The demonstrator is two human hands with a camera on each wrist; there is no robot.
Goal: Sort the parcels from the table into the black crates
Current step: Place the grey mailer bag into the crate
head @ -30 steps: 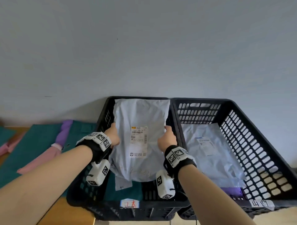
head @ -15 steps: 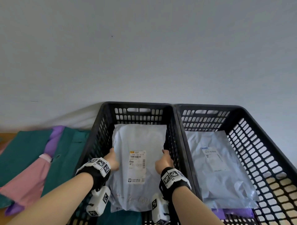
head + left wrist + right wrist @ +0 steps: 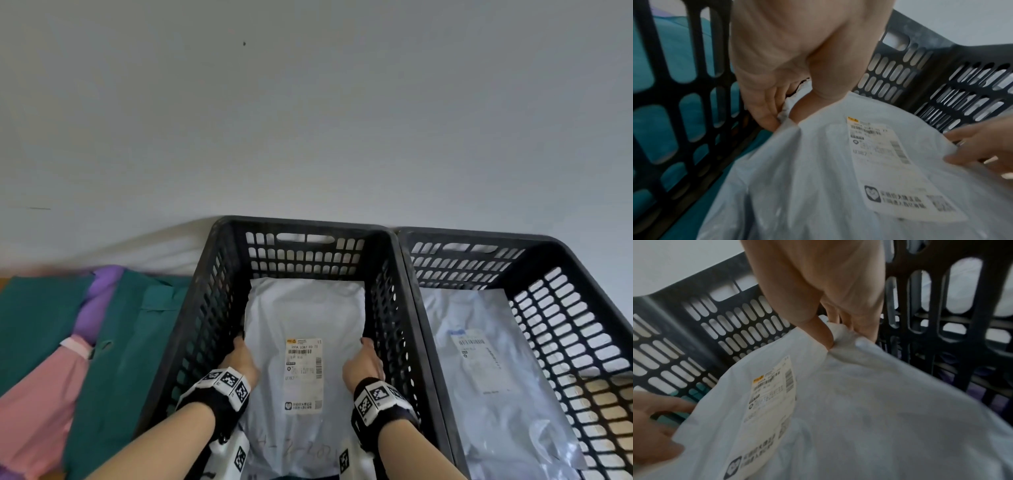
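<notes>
A pale grey mailer parcel with a white shipping label lies low inside the left black crate. My left hand pinches its left edge between thumb and fingers, close to the crate's left wall. My right hand pinches the right edge beside the crate's right wall. In both wrist views the parcel fills the lower frame. A second grey parcel lies flat in the right black crate.
The two crates stand side by side against a plain grey wall. Left of them, teal, pink and purple soft packages lie on the table. A teal item shows under the held parcel on the crate floor.
Both hands have lowered the grey parcel from above the crate's rim down into the left crate, still holding its two sides. The view has tilted and drawn closer.
</notes>
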